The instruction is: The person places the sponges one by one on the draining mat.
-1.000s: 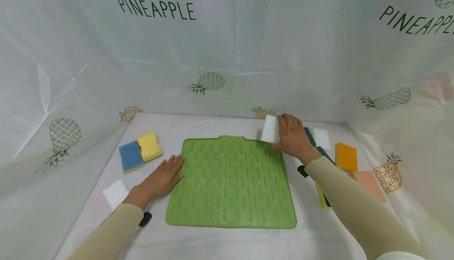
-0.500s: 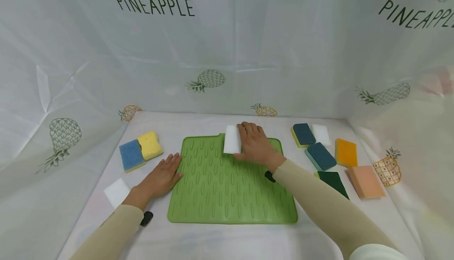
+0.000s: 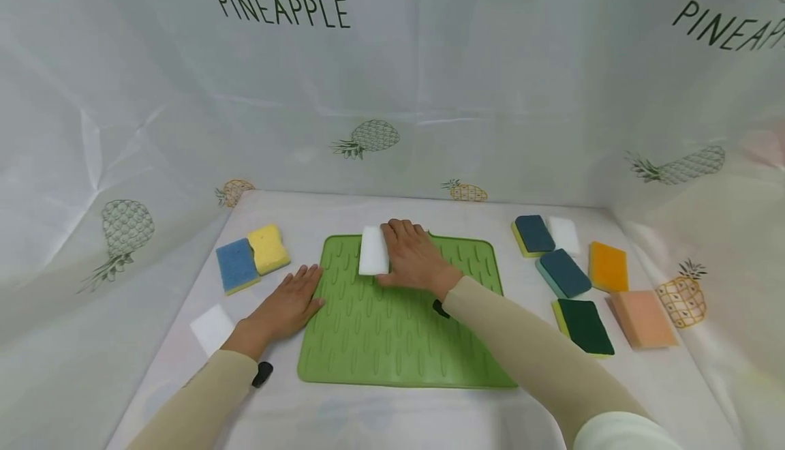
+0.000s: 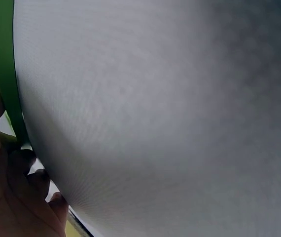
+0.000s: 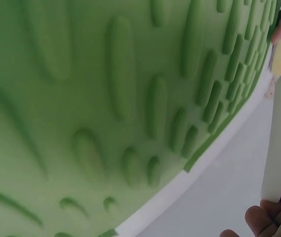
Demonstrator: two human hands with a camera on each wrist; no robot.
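So the big green mat [image 3: 405, 310] sits in the middle of the white table [image 3: 380, 416], and the wiping looks like it's only partway along. The right hand [image 3: 413, 259] grips a white sponge [image 3: 373, 250] standing on its edge, up near the mat's far edge and a bit left of centre. I'd guess the far strip is what's being worked, and the whole near half (most of the mat, really) hasn't got a sponge anywhere near it. Can't see any wet marks or dirt, so hard to say what's actually clean.

The left hand [image 3: 287, 308] lies flat with straight fingers, palm on the table, fingertips touching the mat's left edge, probably pinning it down.

Spare sponges everywhere: a blue sponge [image 3: 236, 265] and yellow sponge [image 3: 268, 249] touching each other by the far left corner, another white pad [image 3: 212, 328] at the left edge, and a cluster of teal, orange, pink and dark green ones along the right side.
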